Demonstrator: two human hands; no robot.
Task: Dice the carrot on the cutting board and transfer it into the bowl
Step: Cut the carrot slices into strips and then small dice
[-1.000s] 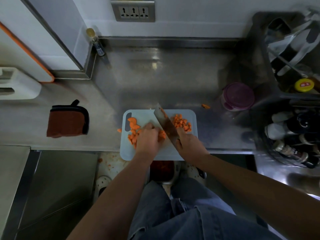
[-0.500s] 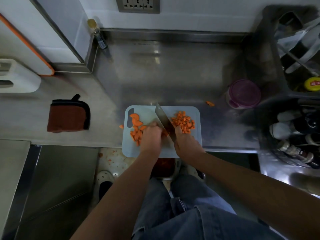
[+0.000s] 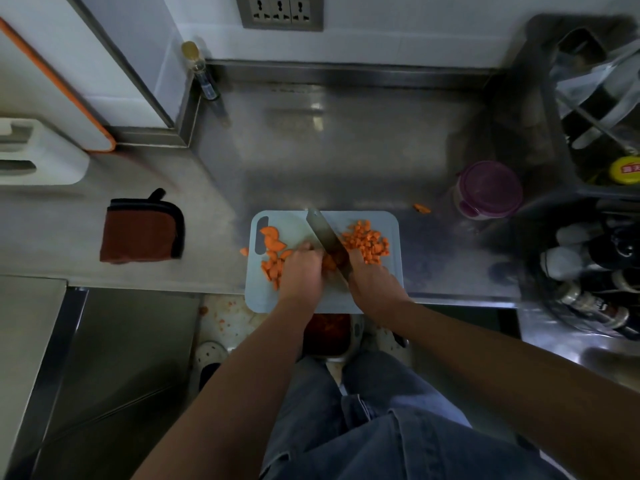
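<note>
The cutting board (image 3: 291,223) sits at the bench's (image 3: 346,150) near edge. The left hand (image 3: 301,271) curls its fingers down on the carrot slices (image 3: 273,252), just left of the knife (image 3: 327,237). The right hand (image 3: 372,284) grips the handle. The blade slants from far-left to near-right. Small orange cubes (image 3: 367,242) pile on the board's right side.

Steel counter (image 3: 346,150): small gold-capped bottle (image 3: 201,69) in back-left corner, triple socket plate (image 3: 280,10) on wall above. Brown pot holder (image 3: 142,232) w/ black trim lies flat at left. Purple-lidded tub (image 3: 490,188) at right, near dark bottles (image 3: 588,271).
</note>
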